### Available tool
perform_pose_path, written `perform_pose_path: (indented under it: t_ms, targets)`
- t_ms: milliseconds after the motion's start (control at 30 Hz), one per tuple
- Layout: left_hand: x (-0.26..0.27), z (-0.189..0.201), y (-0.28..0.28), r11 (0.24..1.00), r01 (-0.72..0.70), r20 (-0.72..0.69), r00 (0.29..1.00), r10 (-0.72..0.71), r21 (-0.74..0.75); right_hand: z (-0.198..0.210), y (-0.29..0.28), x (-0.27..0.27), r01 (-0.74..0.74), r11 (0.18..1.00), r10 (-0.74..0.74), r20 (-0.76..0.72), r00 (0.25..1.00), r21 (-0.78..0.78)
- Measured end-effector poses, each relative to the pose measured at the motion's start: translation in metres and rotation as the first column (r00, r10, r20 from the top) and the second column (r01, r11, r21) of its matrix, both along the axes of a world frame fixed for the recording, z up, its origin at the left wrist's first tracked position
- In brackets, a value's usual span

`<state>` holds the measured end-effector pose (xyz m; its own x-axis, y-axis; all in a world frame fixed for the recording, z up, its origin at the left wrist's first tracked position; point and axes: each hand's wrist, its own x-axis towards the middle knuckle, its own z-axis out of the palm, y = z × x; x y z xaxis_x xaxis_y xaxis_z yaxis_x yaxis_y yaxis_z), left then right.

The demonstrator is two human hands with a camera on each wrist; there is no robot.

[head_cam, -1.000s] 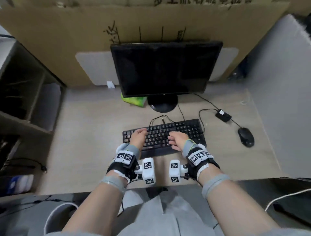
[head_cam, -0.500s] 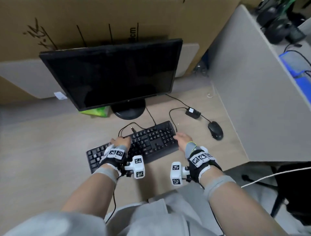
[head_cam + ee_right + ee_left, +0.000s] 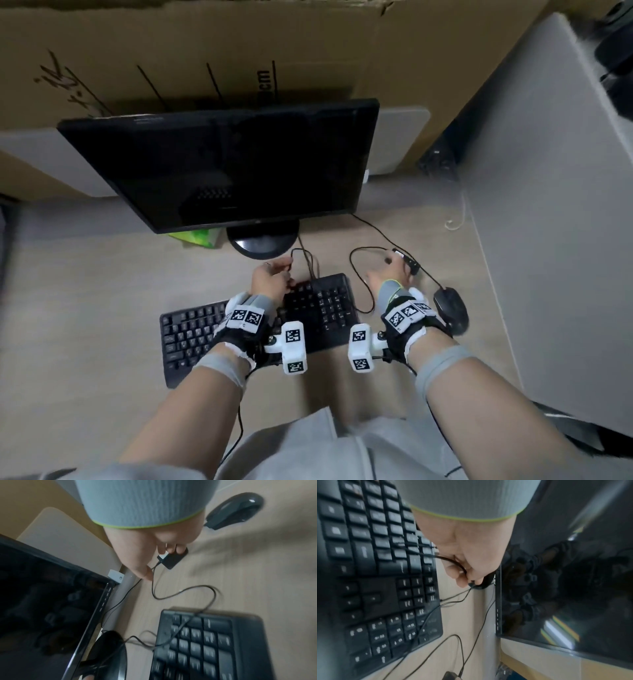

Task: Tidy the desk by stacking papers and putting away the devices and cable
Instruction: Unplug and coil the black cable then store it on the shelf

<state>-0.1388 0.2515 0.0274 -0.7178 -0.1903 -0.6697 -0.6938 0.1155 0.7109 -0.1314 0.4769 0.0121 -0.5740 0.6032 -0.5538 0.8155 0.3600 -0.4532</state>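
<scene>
A black keyboard (image 3: 191, 335) lies slanted on the desk in front of the dark monitor (image 3: 222, 164). My left hand (image 3: 284, 270) is at the keyboard's far edge. In the left wrist view, my left hand (image 3: 464, 577) has its fingers curled round the thin black cable (image 3: 447, 559) that loops across the keys. My right hand (image 3: 394, 263) reaches right of the keyboard onto a small black box (image 3: 411, 266) with a cable plugged in. In the right wrist view, my right hand (image 3: 159, 561) has fingertips on that box (image 3: 173, 561) and the thumb against its cable (image 3: 154, 588). A black mouse (image 3: 450, 310) lies just right of my right wrist.
The monitor's round stand (image 3: 263, 245) and a green packet (image 3: 200, 236) sit behind the keyboard. A grey partition (image 3: 548, 240) walls the desk on the right, and cardboard (image 3: 205, 44) backs it. More cables trail over the desk (image 3: 85, 291) between stand, box and mouse.
Both hands left the keyboard keys. The left moved forward and took hold of the cable; the right moved right and forward onto the small black box. The keyboard now lies slanted.
</scene>
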Motion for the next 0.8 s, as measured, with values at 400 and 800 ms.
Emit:
perform_pose_path:
  t_ms: [400,800]
  targets:
    - [-0.007,0.012,0.077,0.991,-0.061,0.037,0.997,0.066,-0.116,-0.027,0.072,-0.030,-0.198,0.966,0.216,0.101,0.971,-0.164]
    - [0.009,0.067,0.043,0.996,-0.083,-0.158,0.984,0.076,-0.040,0.067,-0.026,-0.011,-0.575,0.565,0.576,-0.215,0.788,-0.592]
